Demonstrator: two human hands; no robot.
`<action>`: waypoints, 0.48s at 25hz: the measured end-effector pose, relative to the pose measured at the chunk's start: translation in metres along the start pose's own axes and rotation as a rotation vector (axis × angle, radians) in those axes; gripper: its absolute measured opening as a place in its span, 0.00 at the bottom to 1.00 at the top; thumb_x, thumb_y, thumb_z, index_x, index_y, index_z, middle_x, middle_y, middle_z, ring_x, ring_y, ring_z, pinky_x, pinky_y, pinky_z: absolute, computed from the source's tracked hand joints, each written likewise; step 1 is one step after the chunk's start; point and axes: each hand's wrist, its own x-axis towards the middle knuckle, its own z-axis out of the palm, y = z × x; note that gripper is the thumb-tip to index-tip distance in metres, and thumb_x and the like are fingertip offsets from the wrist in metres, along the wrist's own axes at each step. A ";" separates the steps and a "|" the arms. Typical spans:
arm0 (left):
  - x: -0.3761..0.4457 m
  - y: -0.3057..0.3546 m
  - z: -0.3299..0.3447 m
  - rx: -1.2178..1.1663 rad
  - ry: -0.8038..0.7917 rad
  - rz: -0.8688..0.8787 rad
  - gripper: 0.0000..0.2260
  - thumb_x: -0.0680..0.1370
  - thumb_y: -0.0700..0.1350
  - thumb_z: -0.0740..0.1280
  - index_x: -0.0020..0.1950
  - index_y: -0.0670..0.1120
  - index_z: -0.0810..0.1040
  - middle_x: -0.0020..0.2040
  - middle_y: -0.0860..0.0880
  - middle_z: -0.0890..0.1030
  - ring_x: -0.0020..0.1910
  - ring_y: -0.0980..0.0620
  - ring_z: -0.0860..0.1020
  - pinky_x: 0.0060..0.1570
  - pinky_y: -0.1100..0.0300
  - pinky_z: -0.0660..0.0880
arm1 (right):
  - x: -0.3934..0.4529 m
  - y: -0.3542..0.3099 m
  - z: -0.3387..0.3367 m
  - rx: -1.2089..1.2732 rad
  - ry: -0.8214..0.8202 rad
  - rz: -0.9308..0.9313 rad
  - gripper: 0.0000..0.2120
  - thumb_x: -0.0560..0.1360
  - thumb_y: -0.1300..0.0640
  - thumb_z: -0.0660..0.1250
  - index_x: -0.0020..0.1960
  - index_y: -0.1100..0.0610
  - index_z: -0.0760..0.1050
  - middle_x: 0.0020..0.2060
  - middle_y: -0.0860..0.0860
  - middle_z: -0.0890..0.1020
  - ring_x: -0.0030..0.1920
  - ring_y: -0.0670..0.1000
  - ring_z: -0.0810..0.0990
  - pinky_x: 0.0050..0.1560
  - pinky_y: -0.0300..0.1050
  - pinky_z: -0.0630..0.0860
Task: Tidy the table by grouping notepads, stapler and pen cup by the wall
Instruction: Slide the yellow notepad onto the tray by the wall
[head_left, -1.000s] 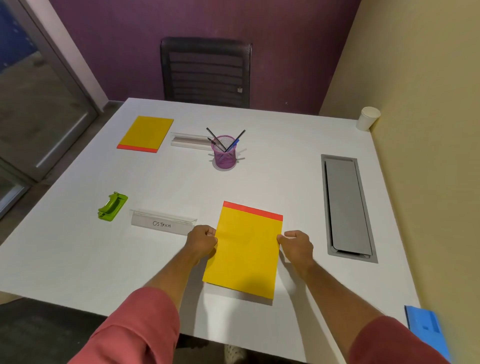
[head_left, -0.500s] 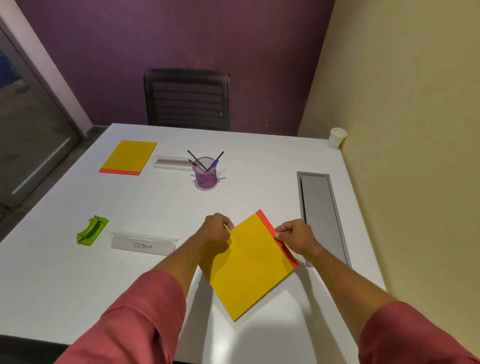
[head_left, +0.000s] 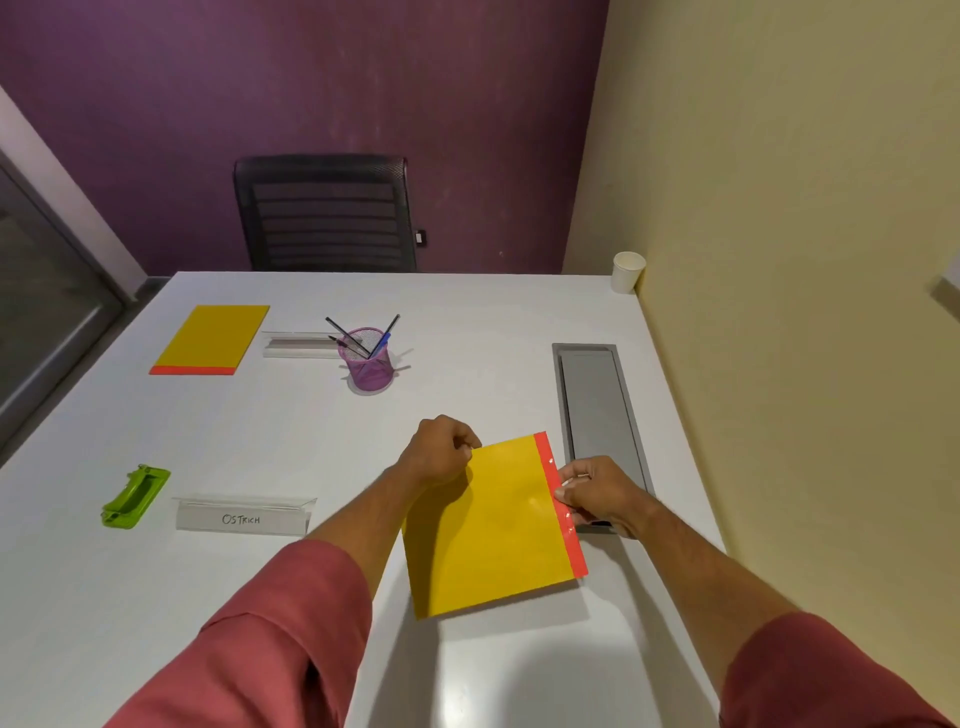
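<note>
1. The only writing I could read was "OSTRICH", hand-lettered on the near name card (head_left: 243, 516) (a clear tent-shaped holder), which stood well to the left of the held notepad (head_left: 493, 525).
2. That yellow notepad was held slightly raised over the white table (head_left: 260, 426), just left of the grey cable hatch (head_left: 597, 410). Its red binding strip faced right, toward the hatch and the cream wall (head_left: 805, 260), and its long axis ran roughly from the near edge toward the far one, tilted a little.
3. The left hand (head_left: 441, 452) was closed around the pad's far left corner; the right hand (head_left: 602, 493) pinched the red strip, over the hatch's near end.
4. The second notepad (head_left: 213, 338) lay far left of the hatch, its red strip toward me.
5. The purple pen cup (head_left: 368, 361) stood upright left of the hatch, its pens leaning outward, with another name card (head_left: 298, 344) beside it.
6. The green stapler (head_left: 136, 497) lay far left, beyond the "OSTRICH" card.
7. A paper cup (head_left: 627, 271) stood beyond the hatch, against the wall.
</note>
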 end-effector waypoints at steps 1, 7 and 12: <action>0.001 0.006 0.002 -0.001 0.016 0.025 0.13 0.77 0.35 0.66 0.61 0.41 0.81 0.58 0.40 0.82 0.57 0.45 0.80 0.57 0.55 0.76 | 0.000 0.003 -0.003 0.054 0.013 0.014 0.05 0.75 0.68 0.68 0.51 0.65 0.80 0.47 0.66 0.83 0.42 0.59 0.82 0.53 0.62 0.80; 0.009 0.018 0.014 0.166 0.212 0.091 0.21 0.79 0.47 0.65 0.72 0.43 0.72 0.70 0.40 0.74 0.69 0.41 0.71 0.69 0.47 0.67 | 0.002 0.015 -0.026 0.347 0.221 0.019 0.05 0.76 0.68 0.66 0.48 0.62 0.79 0.46 0.61 0.84 0.41 0.55 0.84 0.41 0.48 0.84; 0.010 0.014 0.033 0.320 0.219 -0.007 0.28 0.80 0.52 0.62 0.79 0.46 0.60 0.78 0.41 0.61 0.77 0.41 0.60 0.73 0.45 0.60 | 0.011 0.028 -0.051 0.607 0.363 0.037 0.08 0.76 0.69 0.66 0.54 0.63 0.79 0.48 0.59 0.84 0.46 0.55 0.84 0.41 0.46 0.83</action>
